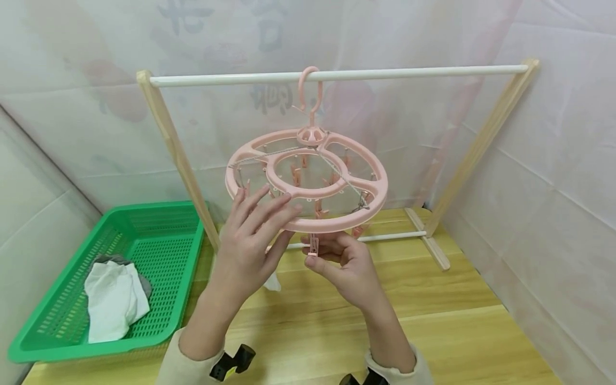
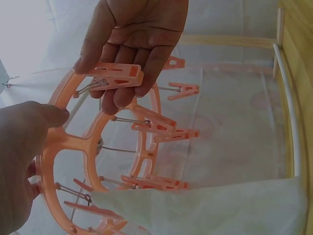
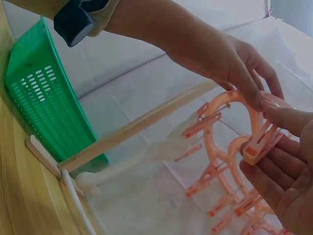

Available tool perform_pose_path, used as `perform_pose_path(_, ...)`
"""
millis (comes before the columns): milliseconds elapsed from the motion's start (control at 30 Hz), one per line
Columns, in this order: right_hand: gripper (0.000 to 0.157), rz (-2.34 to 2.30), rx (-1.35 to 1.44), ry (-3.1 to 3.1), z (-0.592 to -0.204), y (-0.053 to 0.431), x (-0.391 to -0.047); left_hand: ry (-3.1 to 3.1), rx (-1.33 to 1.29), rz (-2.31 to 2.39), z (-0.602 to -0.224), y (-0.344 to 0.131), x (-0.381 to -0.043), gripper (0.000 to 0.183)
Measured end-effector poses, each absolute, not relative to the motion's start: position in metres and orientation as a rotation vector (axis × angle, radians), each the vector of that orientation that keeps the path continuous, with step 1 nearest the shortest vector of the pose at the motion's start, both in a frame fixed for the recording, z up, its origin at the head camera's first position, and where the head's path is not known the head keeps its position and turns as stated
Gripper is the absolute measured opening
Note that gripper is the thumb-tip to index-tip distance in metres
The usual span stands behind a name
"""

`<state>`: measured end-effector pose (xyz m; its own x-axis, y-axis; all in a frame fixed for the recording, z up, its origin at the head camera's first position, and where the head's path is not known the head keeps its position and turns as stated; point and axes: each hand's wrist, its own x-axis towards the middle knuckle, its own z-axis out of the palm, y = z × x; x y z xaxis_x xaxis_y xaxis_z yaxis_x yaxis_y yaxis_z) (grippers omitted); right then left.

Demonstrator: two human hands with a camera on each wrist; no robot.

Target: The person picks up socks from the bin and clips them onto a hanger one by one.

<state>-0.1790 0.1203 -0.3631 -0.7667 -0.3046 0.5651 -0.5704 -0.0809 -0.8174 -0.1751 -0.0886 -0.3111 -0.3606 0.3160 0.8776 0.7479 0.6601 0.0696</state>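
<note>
A pink round clip hanger (image 1: 382,182) hangs by its hook from a white rod. My left hand (image 1: 245,246) holds the left front of its outer ring; in the left wrist view the thumb lies on the ring and fingertips show behind it. Below the front rim, my right hand (image 1: 348,267) holds a pink clothespin (image 1: 314,245) between thumb and fingers. The right wrist view shows this clothespin (image 3: 261,144) with no cloth in it. A white cloth (image 2: 210,205) hangs among the clips on the left side, mostly hidden behind my left hand in the head view.
The rack's white rod (image 1: 418,74) joins two wooden posts (image 1: 481,147). At the left, a green basket (image 1: 190,267) holds a white cloth (image 1: 113,302) on a grey one (image 1: 144,283). Several other clips dangle from the rings. Light curtains surround the wooden table (image 1: 433,331).
</note>
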Motion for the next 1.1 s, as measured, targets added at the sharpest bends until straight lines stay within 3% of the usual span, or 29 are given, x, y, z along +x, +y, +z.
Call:
perform_pose_path(433,0.026,1.951,0.858,-1.994,-0.363,0.122,-0.177,-1.861,-0.661,-0.587,-0.316,-0.133,-0.143,0.03)
perform_pose_path(1000,0.024,1.946,0.861,-1.976,-0.362,0.124,-0.177,-2.145,-0.31,-0.445,-0.381,-0.257,-0.128,0.051)
perform_pose_path(1100,0.024,1.949,0.867,-1.97,-0.362,0.124,-0.178,-2.213,-0.269,-0.412,-0.393,-0.273,-0.123,0.045)
